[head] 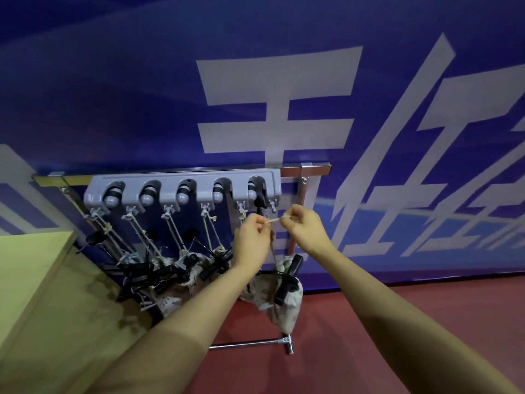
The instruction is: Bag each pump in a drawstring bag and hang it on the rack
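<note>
Both your hands are raised in front of the grey rack, just below its rightmost slot, at about 4 o'clock from the rack's middle. Your left hand has its grip closed in a pinch, thumb and forefinger curled round one end of a pale drawstring; your right hand pinches the other end the same way, so a short length of cord runs taut between the two hands. From there the cord drops down behind your left wrist to a patterned drawstring bag, which hangs at 6 o'clock from your hands, beside the rack's metal stand. A black pump sticks up out of the mouth of that bag, its handle crossing the top. To the left, at 9 o'clock from this bag, four more bags with black pumps hang in a crowded bunch, each on cords tied to a hook under the rack; they press against one another, so you cannot tell them apart cleanly. The rack sits on a silver rail against a blue wall with large white characters. A pale green desk lies at 8 o'clock, and the floor under the stand is red
</note>
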Available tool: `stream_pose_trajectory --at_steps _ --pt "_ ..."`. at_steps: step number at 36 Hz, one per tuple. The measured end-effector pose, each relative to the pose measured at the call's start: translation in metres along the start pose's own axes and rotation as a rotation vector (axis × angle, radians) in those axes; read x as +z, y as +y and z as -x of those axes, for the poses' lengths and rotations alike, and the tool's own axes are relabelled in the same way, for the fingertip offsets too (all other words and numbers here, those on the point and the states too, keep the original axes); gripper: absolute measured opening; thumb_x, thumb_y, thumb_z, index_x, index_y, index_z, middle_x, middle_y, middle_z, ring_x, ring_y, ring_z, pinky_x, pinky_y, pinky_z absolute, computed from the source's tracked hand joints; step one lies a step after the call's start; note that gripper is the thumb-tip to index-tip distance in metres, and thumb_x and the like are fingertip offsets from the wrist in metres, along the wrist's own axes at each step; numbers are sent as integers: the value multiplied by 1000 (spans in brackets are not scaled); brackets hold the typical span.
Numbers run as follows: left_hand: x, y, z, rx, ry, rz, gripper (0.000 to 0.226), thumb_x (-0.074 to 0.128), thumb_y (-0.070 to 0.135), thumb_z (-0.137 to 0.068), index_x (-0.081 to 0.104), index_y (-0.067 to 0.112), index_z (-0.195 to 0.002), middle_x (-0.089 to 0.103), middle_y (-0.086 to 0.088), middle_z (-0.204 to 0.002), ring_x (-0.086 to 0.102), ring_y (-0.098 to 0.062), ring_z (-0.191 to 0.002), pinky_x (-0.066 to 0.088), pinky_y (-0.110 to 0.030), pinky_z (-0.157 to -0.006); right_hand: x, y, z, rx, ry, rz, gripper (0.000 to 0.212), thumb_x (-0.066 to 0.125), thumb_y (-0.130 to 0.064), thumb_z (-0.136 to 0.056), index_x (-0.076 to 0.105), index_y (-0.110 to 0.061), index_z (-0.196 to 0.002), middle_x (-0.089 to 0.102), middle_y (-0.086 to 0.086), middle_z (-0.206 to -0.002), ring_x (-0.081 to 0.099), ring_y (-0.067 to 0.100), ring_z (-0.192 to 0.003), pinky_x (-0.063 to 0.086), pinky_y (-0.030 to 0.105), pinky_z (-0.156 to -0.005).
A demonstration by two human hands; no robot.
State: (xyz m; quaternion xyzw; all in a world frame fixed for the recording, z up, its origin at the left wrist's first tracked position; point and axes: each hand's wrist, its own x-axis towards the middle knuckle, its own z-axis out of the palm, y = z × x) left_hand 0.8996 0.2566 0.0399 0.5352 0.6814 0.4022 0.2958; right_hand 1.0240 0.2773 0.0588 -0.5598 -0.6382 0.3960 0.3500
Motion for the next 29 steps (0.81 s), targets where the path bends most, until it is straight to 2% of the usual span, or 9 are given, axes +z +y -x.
stream_pose_trajectory --at_steps 4,7,9,15,18,19,23,26,29 --pt "-1 6 -18 -60 51 -57 14 56 25 -92 63 16 -85 68 -2 -82 62 -26 -84 53 -40 -70 7 -2 -13 -19 24 -16 11 47 -13 -96 48 -8 -86 45 -2 -62 37 13 -55 32 26 -53" --pt "3 6 -29 -118 50 -82 19 54 28 -92 66 19 -81 69 -2 -80 62 -26 -85 54 -40 -69 11 1 -23 -20 37 -5 8 47 -15 -98 50 -10 -92 49 -3 -69 43 12 -60 36 23 -56" --pt "6 3 -33 -151 48 -74 21 53 29 -92 69 19 -80 69 -3 -78 63 -26 -85 55 -40 -69 14 5 -28 -22 28 5 9 46 -16 -99 49 -9 -94 50 -2 -71 45 13 -63 39 26 -60" --pt "9 -2 -38 -125 -61 -158 26 55 27 -93 69 11 -79 69 -11 -78 64 -28 -76 49 -34 -61 19 19 -35 1 42 54 12 46 -20 -100 49 -10 -93 50 -5 -73 48 12 -65 39 21 -58" --pt "10 -7 -42 -104 -122 -166 29 55 26 -93 68 4 -80 69 -17 -82 65 -33 -80 53 -39 -67 21 27 -34 31 17 36 13 46 -21 -100 50 -11 -91 54 -3 -76 55 21 -76 48 36 -70" --pt "10 -8 -43 -101 -135 -173 30 56 26 -93 68 2 -80 69 -19 -84 65 -34 -81 53 -39 -69 21 27 -33 40 12 33 14 46 -21 -100 51 -11 -91 54 -3 -76 56 22 -77 47 37 -70" --pt "10 -12 -44 -79 -165 -176 24 55 23 -94 69 7 -84 70 -16 -85 65 -31 -84 53 -38 -73 23 31 -33 40 10 33 15 46 -17 -100 53 -5 -95 57 2 -81 53 16 -72 43 29 -66" --pt "8 -14 -44 -82 -180 -172 20 52 19 -94 69 8 -93 69 -11 -88 65 -27 -86 52 -36 -76 26 35 -32 39 10 57 10 45 -13 -99 52 -7 -96 53 -2 -80 48 8 -68 36 24 -64" --pt "4 -19 -42 -96 -207 -160 18 51 19 -94 67 9 -98 69 -10 -94 65 -26 -87 54 -38 -80 31 36 -27 92 35 72 15 46 -13 -98 54 -4 -108 56 5 -95 52 17 -80 40 29 -71"
